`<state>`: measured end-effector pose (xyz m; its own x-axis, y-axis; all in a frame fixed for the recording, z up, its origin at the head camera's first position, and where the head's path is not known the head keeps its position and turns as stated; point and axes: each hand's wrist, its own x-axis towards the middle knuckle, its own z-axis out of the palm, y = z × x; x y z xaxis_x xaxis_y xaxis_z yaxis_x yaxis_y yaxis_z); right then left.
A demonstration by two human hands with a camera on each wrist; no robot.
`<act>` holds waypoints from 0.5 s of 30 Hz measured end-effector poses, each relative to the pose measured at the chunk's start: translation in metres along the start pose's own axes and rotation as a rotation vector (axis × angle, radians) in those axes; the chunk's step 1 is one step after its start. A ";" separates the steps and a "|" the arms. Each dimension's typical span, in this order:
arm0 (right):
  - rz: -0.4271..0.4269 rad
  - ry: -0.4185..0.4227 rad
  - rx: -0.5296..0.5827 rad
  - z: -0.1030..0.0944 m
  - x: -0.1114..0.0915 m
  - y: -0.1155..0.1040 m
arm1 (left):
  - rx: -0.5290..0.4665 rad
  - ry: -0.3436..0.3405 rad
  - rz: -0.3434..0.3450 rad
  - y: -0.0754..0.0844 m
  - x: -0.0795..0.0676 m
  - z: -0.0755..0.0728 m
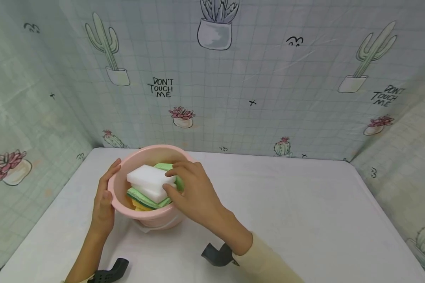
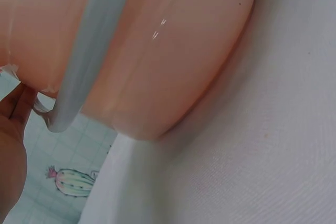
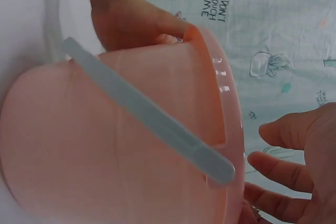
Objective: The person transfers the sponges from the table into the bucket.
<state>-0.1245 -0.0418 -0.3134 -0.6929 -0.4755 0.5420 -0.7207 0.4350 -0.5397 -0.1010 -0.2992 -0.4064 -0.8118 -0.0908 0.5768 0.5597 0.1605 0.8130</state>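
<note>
A pink bucket (image 1: 118, 196) stands on the white table with a pale handle (image 3: 142, 108) hanging down its side. Inside it, white sponge blocks (image 1: 146, 175) lie on top of green cloths or sponges (image 1: 143, 197), with something yellow (image 1: 139, 206) beneath. My left hand (image 1: 104, 200) rests against the bucket's left side, its fingers fairly straight along the outside just under the rim. Over the bucket's opening, my right hand (image 1: 198, 192) has thumb and fingers spread at the right end of the white blocks. The right wrist view shows nothing between those fingers, which stand above the rim.
The white tabletop (image 1: 287, 204) extends to the right of the bucket. Behind and at both sides hangs a cloth (image 1: 233, 86) printed with cacti. Dark wrist-mounted devices (image 1: 217, 254) sit at both wrists near the front.
</note>
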 end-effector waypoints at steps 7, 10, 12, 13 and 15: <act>-0.067 0.017 -0.030 -0.020 -0.020 0.020 | 0.159 0.007 -0.063 0.003 -0.004 -0.006; -0.021 -0.013 -0.067 -0.031 -0.033 0.029 | 0.256 0.026 -0.080 0.009 -0.007 -0.011; 0.021 -0.024 -0.067 -0.039 -0.043 0.036 | 0.315 0.047 -0.017 0.015 -0.007 -0.014; 0.048 -0.025 -0.067 -0.042 -0.050 0.040 | 0.350 0.057 0.030 0.021 -0.007 -0.014; 0.095 -0.019 -0.058 -0.049 -0.067 0.051 | 0.414 0.087 0.137 0.037 -0.006 -0.009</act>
<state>-0.1162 0.0498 -0.3454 -0.7578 -0.4442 0.4779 -0.6524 0.5220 -0.5494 -0.0740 -0.3018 -0.3791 -0.7076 -0.1206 0.6962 0.5332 0.5554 0.6381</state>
